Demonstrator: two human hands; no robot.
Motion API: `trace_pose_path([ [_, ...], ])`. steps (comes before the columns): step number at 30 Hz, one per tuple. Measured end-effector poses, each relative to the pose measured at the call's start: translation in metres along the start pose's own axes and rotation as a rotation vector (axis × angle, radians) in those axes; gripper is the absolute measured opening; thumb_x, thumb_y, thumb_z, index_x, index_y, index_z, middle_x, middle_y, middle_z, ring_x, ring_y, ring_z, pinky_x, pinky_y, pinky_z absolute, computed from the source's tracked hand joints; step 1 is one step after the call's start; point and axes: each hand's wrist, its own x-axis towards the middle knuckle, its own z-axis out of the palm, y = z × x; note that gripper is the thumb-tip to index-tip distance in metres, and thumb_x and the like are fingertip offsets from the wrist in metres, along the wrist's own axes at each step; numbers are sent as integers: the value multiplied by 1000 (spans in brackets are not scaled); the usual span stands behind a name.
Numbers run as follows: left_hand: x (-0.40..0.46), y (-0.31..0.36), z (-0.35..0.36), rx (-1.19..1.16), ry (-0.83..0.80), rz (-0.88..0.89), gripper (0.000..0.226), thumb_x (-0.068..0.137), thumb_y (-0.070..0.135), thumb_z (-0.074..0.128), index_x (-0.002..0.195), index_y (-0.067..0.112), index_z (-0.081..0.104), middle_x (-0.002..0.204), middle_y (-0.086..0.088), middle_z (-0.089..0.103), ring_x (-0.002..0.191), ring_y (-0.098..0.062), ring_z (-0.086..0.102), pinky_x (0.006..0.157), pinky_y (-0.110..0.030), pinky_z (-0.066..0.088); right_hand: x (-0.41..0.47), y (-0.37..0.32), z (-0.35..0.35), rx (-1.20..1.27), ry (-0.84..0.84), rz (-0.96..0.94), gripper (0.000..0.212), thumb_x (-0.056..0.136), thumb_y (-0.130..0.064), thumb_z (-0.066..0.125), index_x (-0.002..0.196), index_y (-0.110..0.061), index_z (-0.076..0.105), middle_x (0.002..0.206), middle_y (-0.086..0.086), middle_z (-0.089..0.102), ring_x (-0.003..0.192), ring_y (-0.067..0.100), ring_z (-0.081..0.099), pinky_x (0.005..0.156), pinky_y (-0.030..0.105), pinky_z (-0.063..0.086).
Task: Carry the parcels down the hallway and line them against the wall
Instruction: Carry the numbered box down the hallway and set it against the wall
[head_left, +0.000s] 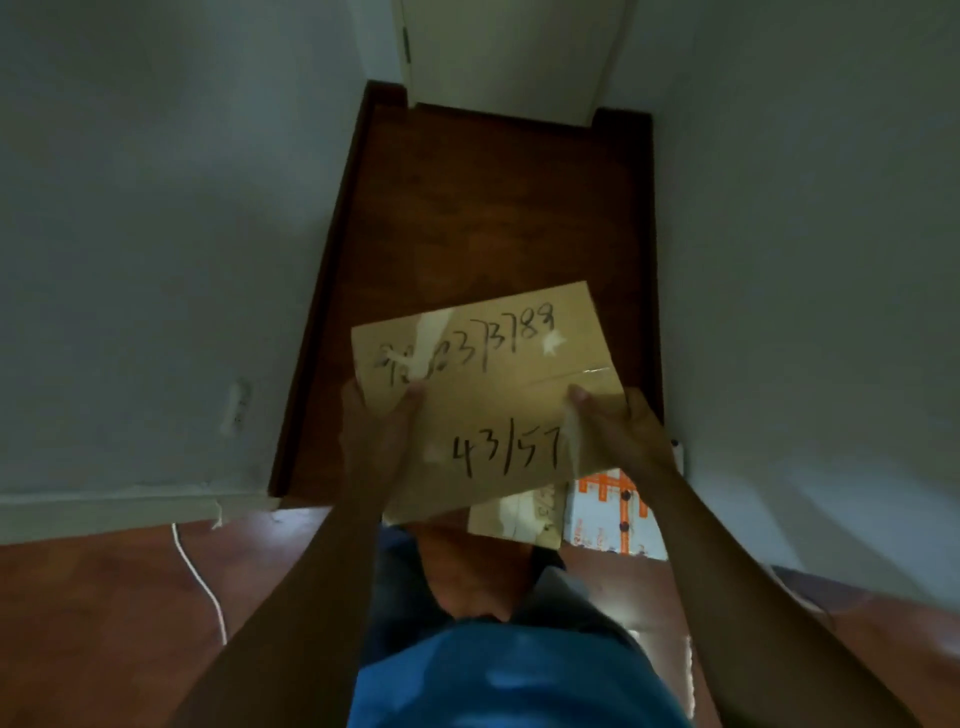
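I hold a brown cardboard parcel (493, 384) flat in front of me, with black handwritten numbers on its top. My left hand (376, 421) grips its left edge, thumb on top. At the right edge my right hand (618, 421) grips it the same way. Below the held parcel, on the floor by the right wall (805, 260), stands a white parcel with orange tape (618, 519). A smaller brown parcel (519, 519) lies beside it, partly hidden by the one I carry.
A narrow hallway with dark red wood floor (467, 208) runs ahead between two pale walls to a white door (509, 57). A white cable (202, 582) lies on the floor at the left. My bare foot (467, 577) shows below the parcel.
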Motion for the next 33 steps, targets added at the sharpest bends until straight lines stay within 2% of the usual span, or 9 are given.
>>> trace_pose_path([
  [3,32,29,-36,-3,-141,81,58,71,60,75,122,54,49,111,19,68,95,-5,69,70,-31,55,-18,-19,27,28,44,-43,81,71,-81,58,131,-28,50,116,-5,58,99,18,58,79,36,47],
  [5,64,48,-59,-8,-241,102,56,79,43,76,130,44,52,119,11,67,104,-14,68,76,-36,58,-27,-33,50,117,57,-47,75,76,-73,61,129,-22,50,117,1,59,93,15,60,71,32,49],
  [10,129,96,-103,222,-227,161,85,74,30,82,146,30,38,147,-5,35,127,-26,46,101,-51,46,-41,-76,99,237,70,-30,77,76,-67,64,137,-24,42,119,-1,54,90,8,56,61,26,45],
  [15,175,119,-121,173,-289,278,86,68,22,87,141,20,40,132,2,56,118,-18,57,64,-13,51,-28,-118,126,278,148,-68,78,73,-71,65,133,-28,43,123,2,57,99,19,62,73,38,55],
  [20,213,142,-114,218,-369,392,102,65,34,89,146,29,27,125,20,53,102,20,54,62,-3,48,9,-164,135,331,209,-40,77,75,-63,69,136,-24,42,125,2,57,105,21,61,67,28,49],
  [22,234,153,-107,244,-365,395,104,66,38,88,147,33,23,127,22,52,100,19,54,62,-6,46,31,-182,139,328,249,-46,76,76,-62,70,135,-22,44,126,2,57,108,23,60,69,31,51],
  [25,276,173,-94,286,-339,399,98,68,38,86,143,39,23,126,25,50,98,19,50,70,-9,39,73,-215,146,331,252,-36,84,78,-60,70,146,-26,35,141,5,49,122,30,53,93,46,49],
  [29,341,214,-67,330,-276,436,98,67,38,86,139,50,20,114,41,43,91,27,45,68,-11,36,139,-267,138,353,226,-147,80,81,-53,70,149,-33,32,142,2,49,122,23,50,94,41,44],
  [33,397,260,-44,377,-266,435,105,70,39,85,148,40,14,128,22,44,111,-4,48,85,-33,43,195,-320,124,332,188,-176,77,80,-57,69,146,-34,36,139,0,51,120,24,52,99,52,46],
])
